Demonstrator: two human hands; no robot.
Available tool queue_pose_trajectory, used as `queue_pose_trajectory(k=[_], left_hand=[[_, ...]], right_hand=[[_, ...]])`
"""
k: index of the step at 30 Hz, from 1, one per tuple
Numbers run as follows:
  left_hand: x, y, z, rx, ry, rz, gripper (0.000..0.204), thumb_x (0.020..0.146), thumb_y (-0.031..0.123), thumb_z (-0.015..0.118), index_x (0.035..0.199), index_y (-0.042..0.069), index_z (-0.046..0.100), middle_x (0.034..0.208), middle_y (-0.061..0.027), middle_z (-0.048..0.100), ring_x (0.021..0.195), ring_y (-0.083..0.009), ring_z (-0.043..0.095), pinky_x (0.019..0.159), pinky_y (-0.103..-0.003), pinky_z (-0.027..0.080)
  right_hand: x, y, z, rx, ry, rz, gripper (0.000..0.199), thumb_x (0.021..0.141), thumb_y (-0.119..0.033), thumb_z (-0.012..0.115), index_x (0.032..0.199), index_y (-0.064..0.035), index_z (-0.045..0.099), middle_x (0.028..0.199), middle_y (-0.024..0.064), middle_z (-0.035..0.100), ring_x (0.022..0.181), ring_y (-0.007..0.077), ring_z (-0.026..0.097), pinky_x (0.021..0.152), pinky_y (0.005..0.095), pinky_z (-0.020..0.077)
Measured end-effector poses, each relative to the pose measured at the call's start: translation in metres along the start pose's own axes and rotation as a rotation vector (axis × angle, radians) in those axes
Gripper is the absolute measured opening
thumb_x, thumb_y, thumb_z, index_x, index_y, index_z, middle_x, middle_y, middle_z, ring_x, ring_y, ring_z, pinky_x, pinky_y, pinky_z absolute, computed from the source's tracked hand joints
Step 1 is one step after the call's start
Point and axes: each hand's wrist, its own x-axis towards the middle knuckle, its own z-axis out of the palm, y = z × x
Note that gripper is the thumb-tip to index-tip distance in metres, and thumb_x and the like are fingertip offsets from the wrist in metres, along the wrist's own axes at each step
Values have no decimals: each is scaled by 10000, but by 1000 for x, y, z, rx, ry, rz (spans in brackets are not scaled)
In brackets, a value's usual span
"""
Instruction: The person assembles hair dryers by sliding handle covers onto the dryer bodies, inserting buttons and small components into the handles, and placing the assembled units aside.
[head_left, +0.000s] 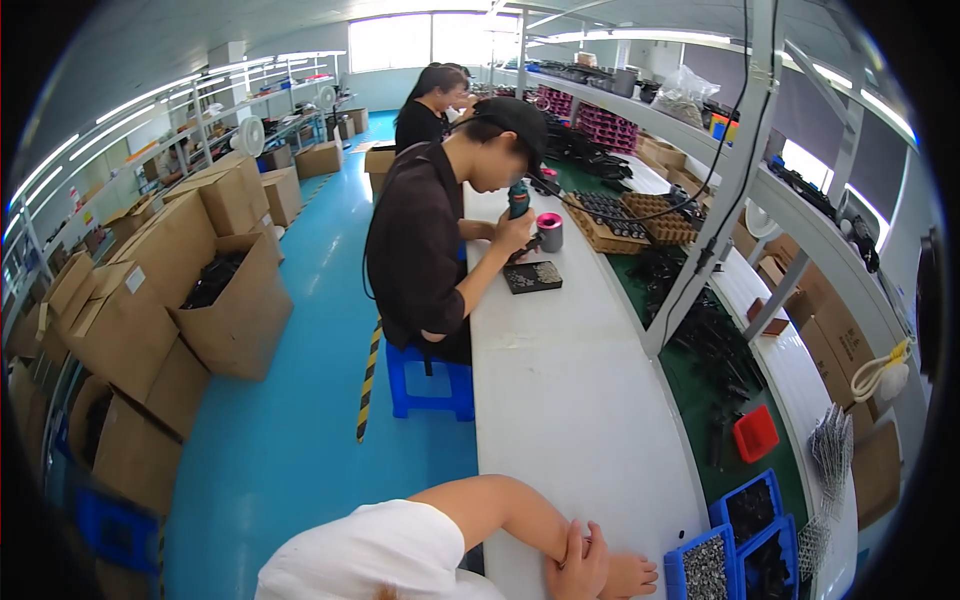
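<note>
My left forearm lies across the near end of the white worktable (570, 400), and my left hand (630, 576) rests on the tabletop with its fingers loosely apart and nothing in them. My right hand (578, 568) is closed around my left wrist. Closest to my left hand is a blue bin (672, 572) of small metal parts. Beside it stand two more blue bins, one behind holding black parts (752, 508) and one to the right with larger black pieces (768, 568). A tiny black piece (681, 534) lies on the table near the bins.
Across the table's left side, a co-worker (425, 240) on a blue stool (430, 385) holds a green power screwdriver (519, 198) over a black tray of small parts (533, 277). A red bin (756, 433) and a metal shelf post (715, 200) stand right. Cardboard boxes (235, 310) line the left.
</note>
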Motion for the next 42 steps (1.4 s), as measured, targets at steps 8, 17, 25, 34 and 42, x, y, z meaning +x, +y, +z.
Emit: queue_pose_trajectory(k=[8,17,25,34,42], left_hand=[[15,-7,13,152,51,-128,290,695,189,614,930,36,542,897,-104,547,872,-258,527,730,-378,443],[5,-23,-49,371,104,-326,273,699,179,611,923,36,552,890,-108,553,873,-262,534,725,-384,447],[6,8,-5,240,4,-145,258,703,170,609,917,36,560,883,-112,559,875,-265,539,721,-388,450],[9,10,35,15,-154,4,185,735,136,571,897,47,586,874,-107,574,865,-271,549,720,-394,448],[26,43,25,330,-519,-343,389,701,217,635,1032,31,548,1126,-155,565,1155,-336,503,987,-451,403]], right_hand=[[-1,8,0,-1,196,-98,586,734,-232,758,1208,6,508,1169,247,562,1005,422,558,880,452,456],[-8,3,-12,-19,179,-145,639,701,-261,804,1201,7,510,1202,254,550,1042,427,558,904,441,458],[-10,18,5,1,364,-149,607,670,-255,773,1180,1,564,1086,203,597,969,373,584,840,429,479],[0,21,-10,120,229,-119,810,605,-283,829,1297,-37,490,1152,167,553,1003,340,565,844,418,477],[-6,42,-51,134,-67,24,909,544,-237,860,1346,-105,452,1116,136,572,1076,342,534,1058,477,358]])
